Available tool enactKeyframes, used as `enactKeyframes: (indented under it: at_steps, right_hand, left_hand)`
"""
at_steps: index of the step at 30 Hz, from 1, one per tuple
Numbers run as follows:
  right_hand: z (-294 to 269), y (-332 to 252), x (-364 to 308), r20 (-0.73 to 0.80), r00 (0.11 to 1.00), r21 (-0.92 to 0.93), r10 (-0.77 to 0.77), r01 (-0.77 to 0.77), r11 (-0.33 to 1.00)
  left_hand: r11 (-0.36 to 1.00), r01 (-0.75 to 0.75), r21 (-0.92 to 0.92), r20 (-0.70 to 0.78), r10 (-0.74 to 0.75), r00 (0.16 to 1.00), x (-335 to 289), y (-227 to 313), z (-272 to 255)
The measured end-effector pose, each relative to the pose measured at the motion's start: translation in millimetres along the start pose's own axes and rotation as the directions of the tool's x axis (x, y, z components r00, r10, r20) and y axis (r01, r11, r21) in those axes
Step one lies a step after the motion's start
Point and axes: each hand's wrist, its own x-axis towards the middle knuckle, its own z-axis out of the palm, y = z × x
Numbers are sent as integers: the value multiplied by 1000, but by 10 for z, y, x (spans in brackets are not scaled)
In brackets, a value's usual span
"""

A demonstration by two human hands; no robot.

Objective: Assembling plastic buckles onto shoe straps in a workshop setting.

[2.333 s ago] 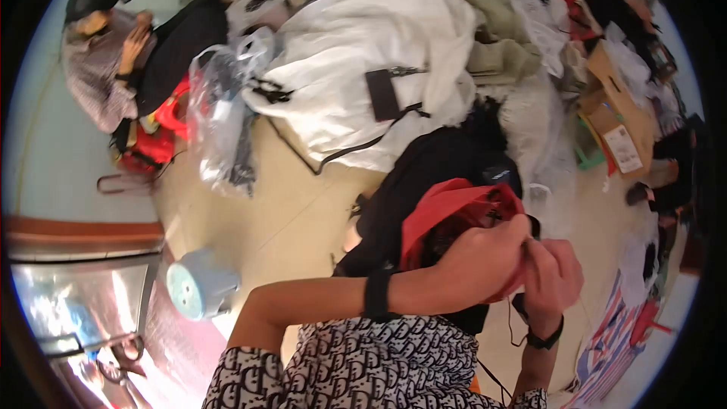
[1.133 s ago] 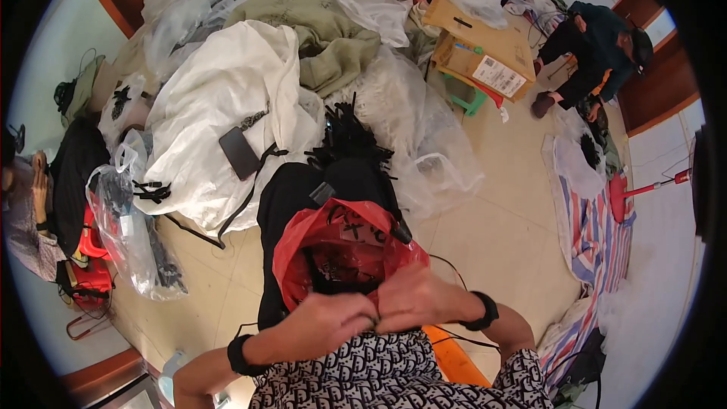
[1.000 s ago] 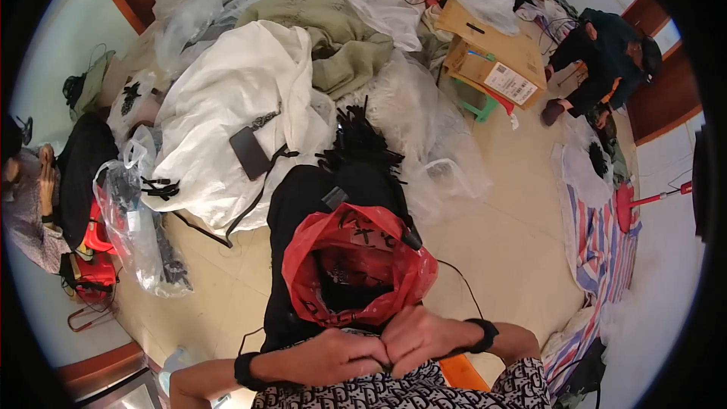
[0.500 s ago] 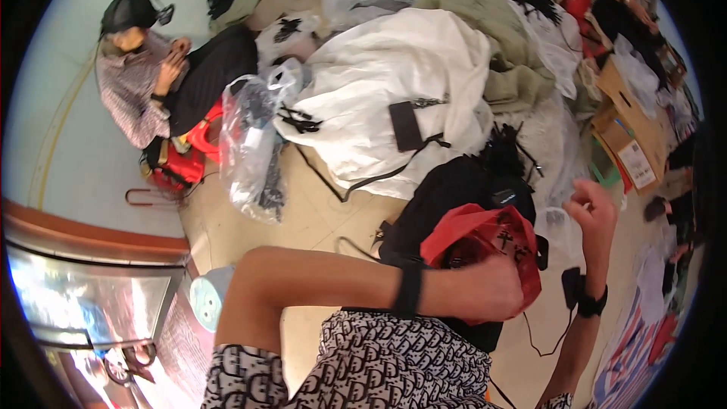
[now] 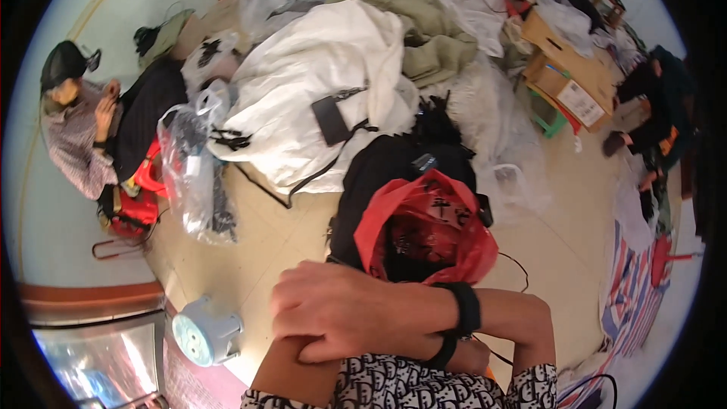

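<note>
Red bag (image 5: pixel 447 231) w/ blk lettering (image 5: pixel 439 208); labelled ctn (image 5: pixel 547 79) beyond. R hand (image 5: pixel 329 310) clasps L forearm (image 5: pixel 291 375); L hand (image 5: pixel 475 356) mostly hidden, can't tell grip.

Had room over the floor (image 5: pixel 261 269) between the red bag (image 5: pixel 369 233) and the blue stool (image 5: pixel 195 339), and rightward, past a black cord (image 5: pixel 525 271), to the striped sheet (image 5: pixel 632 299). Was blocked ahead-left by the heaped white cloth (image 5: pixel 326 68).

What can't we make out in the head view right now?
Head view:
Left hand: mostly hidden behind the right forearm.
Right hand: palm turned away, grip unclear.
Red bag: bottom lost in shadow.
Carton label: print too small, blurred.
Far-right co-worker: partly lost in dark rim.
</note>
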Motion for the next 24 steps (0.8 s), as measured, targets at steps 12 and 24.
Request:
enactKeyframes:
  at_steps: [12,24]
  right_hand:
    - [90,-148,-351,-104,977,-228,-185,158,961]
    - [114,-82,-383,-322,939,33,-116,134,990]
  left_hand:
    - [995,89,-44,-14,-90,996,103,216,94]
    - [955,214,-204,-25,-224,974,17,147,-165]
